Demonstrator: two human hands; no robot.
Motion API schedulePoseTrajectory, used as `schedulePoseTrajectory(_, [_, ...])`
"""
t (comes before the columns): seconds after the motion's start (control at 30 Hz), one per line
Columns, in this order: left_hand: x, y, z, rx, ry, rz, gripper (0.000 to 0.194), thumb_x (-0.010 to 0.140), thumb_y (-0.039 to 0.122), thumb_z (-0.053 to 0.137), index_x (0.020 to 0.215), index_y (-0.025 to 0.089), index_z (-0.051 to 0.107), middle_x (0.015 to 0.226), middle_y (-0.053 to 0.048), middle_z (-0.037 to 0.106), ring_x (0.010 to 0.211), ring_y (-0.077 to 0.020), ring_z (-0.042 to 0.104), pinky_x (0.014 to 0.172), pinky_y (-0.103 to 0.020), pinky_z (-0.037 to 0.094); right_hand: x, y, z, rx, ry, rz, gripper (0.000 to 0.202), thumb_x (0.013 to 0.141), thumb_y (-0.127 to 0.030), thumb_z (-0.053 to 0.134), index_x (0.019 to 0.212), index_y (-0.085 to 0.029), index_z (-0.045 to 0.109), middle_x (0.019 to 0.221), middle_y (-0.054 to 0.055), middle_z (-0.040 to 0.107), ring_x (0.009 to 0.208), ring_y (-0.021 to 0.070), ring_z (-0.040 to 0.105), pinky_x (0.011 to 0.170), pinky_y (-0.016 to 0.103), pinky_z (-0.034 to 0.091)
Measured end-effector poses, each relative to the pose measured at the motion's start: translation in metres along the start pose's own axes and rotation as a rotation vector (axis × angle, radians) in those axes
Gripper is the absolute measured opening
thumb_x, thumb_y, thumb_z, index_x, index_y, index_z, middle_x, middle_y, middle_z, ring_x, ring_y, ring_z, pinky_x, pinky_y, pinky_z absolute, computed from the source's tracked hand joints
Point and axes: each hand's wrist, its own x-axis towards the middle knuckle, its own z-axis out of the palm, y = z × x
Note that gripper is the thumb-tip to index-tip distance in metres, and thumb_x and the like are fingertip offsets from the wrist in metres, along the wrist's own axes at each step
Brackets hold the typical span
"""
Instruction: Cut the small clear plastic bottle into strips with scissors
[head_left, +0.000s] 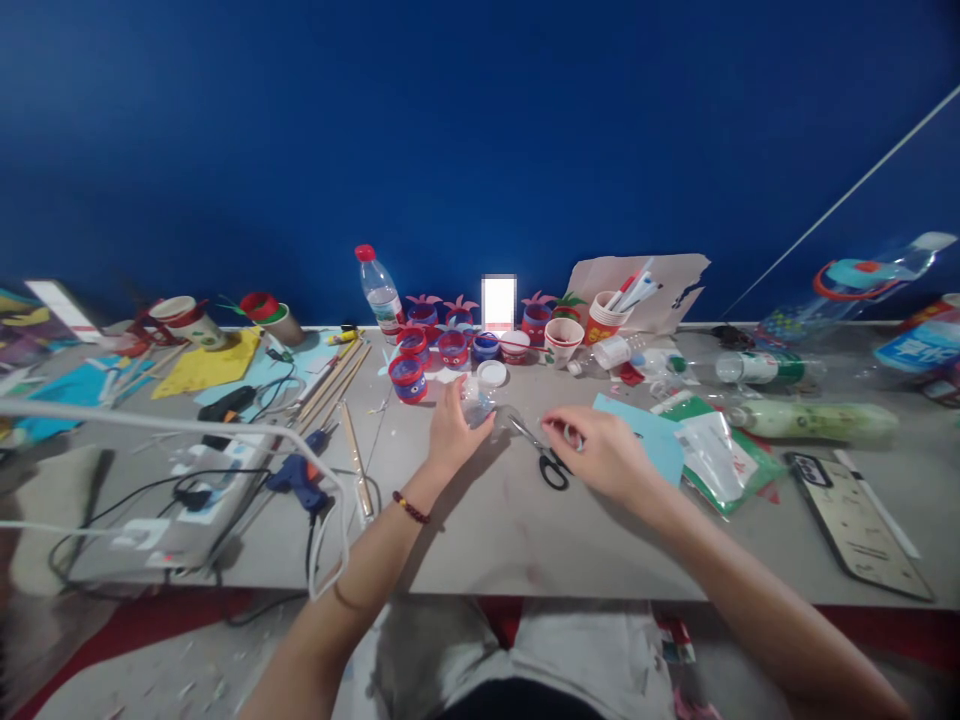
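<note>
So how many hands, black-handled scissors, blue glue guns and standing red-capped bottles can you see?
Hands: 2 (left hand, right hand)
Black-handled scissors: 1
Blue glue gun: 1
Standing red-capped bottle: 1
Total: 5

So the wall (480,150) is deep blue and the table (510,550) plain grey. The held container (475,403) is colourless and see-through. Scissors (541,449) have black handles and silvery blades. The bracelet (411,507) is dark red-brown with a yellowish bead, fwiw. Some cups (407,384) are blue-purple with red rims, a few with white cartoon eyes. The bottle (380,294) is clear with a bright red cap. One glue gun (301,480) is blue, the other gun (229,403) black and orange. Power strip (217,482) is white. There's a yellow sheet (202,365) and a light blue sheet (656,445) too.
</note>
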Motion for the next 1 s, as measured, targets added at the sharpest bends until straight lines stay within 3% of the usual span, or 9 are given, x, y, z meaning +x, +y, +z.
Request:
schedulePoseTrajectory(0.1, [0.001,0.002,-0.001,0.022,0.013,0.016,0.064,0.074,0.029,0.07,0.131,0.02,0.04,0.118,-0.011,0.056,0.111,-0.0251,0.055,0.095,-0.04,0.048,0.0,0.006,0.026,-0.069,-0.103,0.063,0.014,0.094,-0.023,0.054,0.097,-0.018,0.067,0.093,0.004,0.064,0.082,0.014,0.059,0.067,0.021,0.036])
schedulePoseTrajectory(0.27, [0.0,-0.001,0.001,0.084,0.002,0.052,0.065,0.074,0.027,0.068,0.132,0.019,0.041,0.124,-0.013,0.054,0.117,-0.0282,0.053,0.1,-0.044,0.046,-0.014,0.025,0.053,-0.131,-0.215,0.139,0.01,0.09,-0.024,0.062,0.094,-0.015,0.063,0.093,0.005,0.062,0.088,0.0163,0.057,0.067,0.022,0.031])
schedulePoseTrajectory(0.4, [-0.001,-0.001,0.001,0.128,0.004,0.102,0.064,0.074,0.028,0.069,0.131,0.018,0.043,0.125,-0.015,0.054,0.117,-0.03,0.052,0.1,-0.046,0.045,-0.016,0.029,0.055,-0.146,-0.233,0.186,0.015,0.09,-0.029,0.063,0.092,-0.014,0.062,0.091,0.005,0.061,0.089,0.0174,0.056,0.065,0.023,0.027])
schedulePoseTrajectory(0.57, [-0.001,0.0,0.0,0.112,0.03,0.109,0.061,0.075,0.03,0.069,0.13,0.019,0.044,0.122,-0.013,0.055,0.115,-0.0288,0.054,0.098,-0.045,0.047,-0.009,0.021,0.043,-0.102,-0.321,0.259,0.01,0.088,-0.022,0.059,0.087,-0.013,0.06,0.084,0.006,0.061,0.076,0.0144,0.055,0.059,0.023,0.023])
schedulePoseTrajectory(0.67, [0.0,-0.001,-0.001,0.054,0.078,0.096,0.062,0.074,0.032,0.072,0.128,0.021,0.044,0.118,-0.012,0.055,0.11,-0.0271,0.055,0.096,-0.044,0.048,-0.007,0.027,0.036,0.122,-0.351,0.32,0.013,0.089,-0.026,0.054,0.086,-0.014,0.057,0.071,0.004,0.058,0.06,0.0107,0.051,0.053,0.021,0.024])
schedulePoseTrajectory(0.8, [0.001,-0.001,-0.001,-0.033,0.107,0.088,0.061,0.075,0.034,0.073,0.128,0.023,0.044,0.117,-0.011,0.056,0.11,-0.0263,0.055,0.096,-0.045,0.047,-0.002,0.043,0.033,0.621,-0.356,0.395,0.029,0.088,-0.044,0.052,0.095,-0.016,0.052,0.063,-0.001,0.054,0.045,0.0075,0.042,0.044,0.017,0.026])
schedulePoseTrajectory(0.9, [0.001,-0.001,-0.001,-0.066,0.1,0.095,0.06,0.075,0.035,0.074,0.126,0.021,0.046,0.117,-0.012,0.057,0.111,-0.0277,0.056,0.095,-0.045,0.047,0.008,0.049,0.034,0.843,-0.287,0.422,0.044,0.078,-0.057,0.063,0.092,-0.017,0.05,0.065,-0.002,0.053,0.043,0.0049,0.036,0.041,0.015,0.022])
schedulePoseTrajectory(1.0, [0.001,-0.001,-0.001,-0.07,0.081,0.098,0.061,0.075,0.036,0.074,0.127,0.019,0.046,0.119,-0.013,0.057,0.113,-0.0294,0.055,0.096,-0.046,0.047,0.021,0.046,0.04,0.917,-0.216,0.384,0.053,0.067,-0.058,0.076,0.086,-0.016,0.052,0.061,-0.004,0.048,0.046,0.0036,0.033,0.042,0.014,0.021])
